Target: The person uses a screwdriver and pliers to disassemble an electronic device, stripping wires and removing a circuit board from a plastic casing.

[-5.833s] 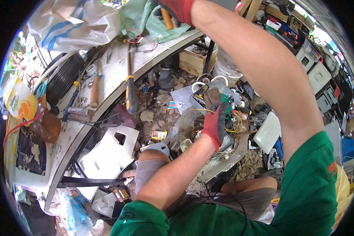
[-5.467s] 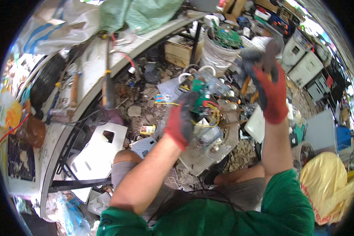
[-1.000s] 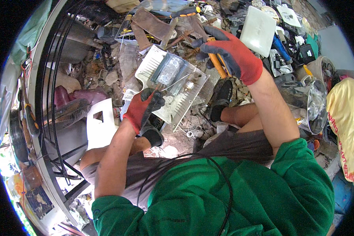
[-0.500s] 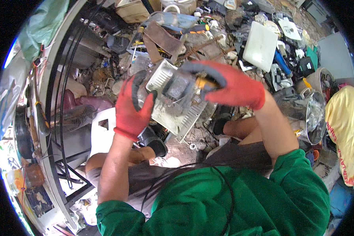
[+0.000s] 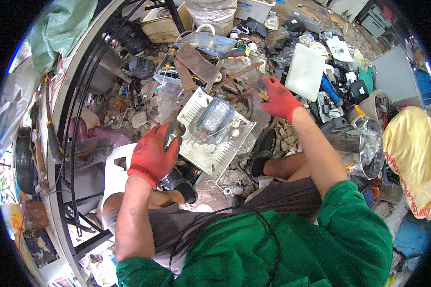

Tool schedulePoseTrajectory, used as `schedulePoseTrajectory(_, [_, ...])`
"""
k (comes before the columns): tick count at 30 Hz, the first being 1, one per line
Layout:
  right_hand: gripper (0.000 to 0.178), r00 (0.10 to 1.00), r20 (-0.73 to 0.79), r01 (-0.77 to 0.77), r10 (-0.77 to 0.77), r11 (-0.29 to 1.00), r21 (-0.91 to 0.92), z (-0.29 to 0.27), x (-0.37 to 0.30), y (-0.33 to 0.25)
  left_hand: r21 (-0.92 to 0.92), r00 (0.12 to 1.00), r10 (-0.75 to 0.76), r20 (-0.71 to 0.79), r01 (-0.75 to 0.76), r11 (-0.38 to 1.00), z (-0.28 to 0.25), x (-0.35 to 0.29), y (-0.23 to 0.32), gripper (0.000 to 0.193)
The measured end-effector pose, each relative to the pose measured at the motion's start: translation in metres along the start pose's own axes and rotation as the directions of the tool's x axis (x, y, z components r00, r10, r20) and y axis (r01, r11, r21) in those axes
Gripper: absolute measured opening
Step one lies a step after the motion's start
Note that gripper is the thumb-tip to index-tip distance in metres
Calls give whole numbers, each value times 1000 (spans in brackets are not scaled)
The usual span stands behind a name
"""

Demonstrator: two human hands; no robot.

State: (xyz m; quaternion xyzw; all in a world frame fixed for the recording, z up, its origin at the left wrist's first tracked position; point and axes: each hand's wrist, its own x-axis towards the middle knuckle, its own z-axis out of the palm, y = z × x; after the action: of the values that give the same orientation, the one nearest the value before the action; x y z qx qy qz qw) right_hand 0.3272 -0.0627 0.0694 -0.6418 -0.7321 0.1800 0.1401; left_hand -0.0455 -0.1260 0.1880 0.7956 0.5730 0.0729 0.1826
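Observation:
A white slotted plastic housing (image 5: 203, 155) lies tilted in front of me. Inside it sits a clear, silvery block (image 5: 216, 115) with a blue-tinted edge, and small loose parts lie beside it. My left hand (image 5: 155, 152), in a red glove with dark grey palm and fingertips, is beside the housing's left edge. Its thumb and fingers are apart; whether a fingertip touches the edge I cannot tell. Away from the housing's upper right, my right hand (image 5: 280, 101), gloved alike, is closed around a small dark and yellow thing (image 5: 263, 96), mostly hidden by the fingers.
Beyond the housing lie a brown leather-like piece (image 5: 196, 62) and a yellow-and-black-handled tool (image 5: 233, 54). A white panel (image 5: 305, 71) rests among scrap at the right. Buckets and a yellow sack (image 5: 409, 153) stand farther right. A metal frame (image 5: 64, 119) runs along my left.
My right hand has moved from over the housing away to the right, uncovering the silvery block. My left hand has shifted slightly down and left.

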Motion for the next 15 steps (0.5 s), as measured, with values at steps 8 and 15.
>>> schedulePoseTrajectory(8, [75,999,30,27,-20,961,-277,25,2,-3,92,998,58,27,-60,994,13,-3,-6,49])
schedulePoseTrajectory(15, [85,988,-139,-45,60,994,104,-7,30,-19,36,997,73,17,-73,997,12,-8,-12,47])
